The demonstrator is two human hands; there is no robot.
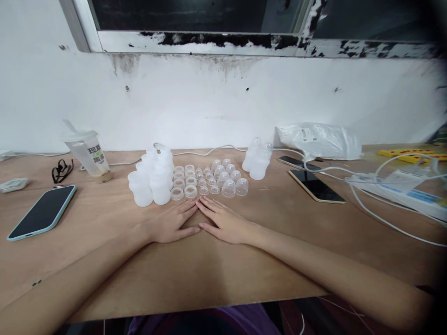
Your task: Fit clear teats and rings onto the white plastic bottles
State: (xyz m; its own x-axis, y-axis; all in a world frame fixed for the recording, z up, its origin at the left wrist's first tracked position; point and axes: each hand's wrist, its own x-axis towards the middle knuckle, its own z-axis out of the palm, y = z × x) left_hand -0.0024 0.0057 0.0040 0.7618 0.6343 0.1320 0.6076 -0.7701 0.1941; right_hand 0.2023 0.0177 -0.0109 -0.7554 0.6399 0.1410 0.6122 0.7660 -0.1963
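My left hand (173, 222) and my right hand (223, 221) lie flat on the wooden table, fingertips meeting, both holding nothing. Just beyond them stand baby bottle parts in groups. White bottle bodies (161, 188) are clustered at the left. Beside these sit two rows of ring collars (190, 191), then small clear nipples (204, 190), then clear dome caps (228, 188). Farther back to the right, a couple of capped bottles (257, 167) stand upright. The fingertips of both hands are close to the front collars and nipples.
At left are a drink cup (91, 156), dark glasses (62, 171) and a phone (42, 213). On the right lie another phone (316, 186), a plastic package (321, 141), white cables (370, 211) and a power strip (415, 193). A wall rises behind the table (195, 279).
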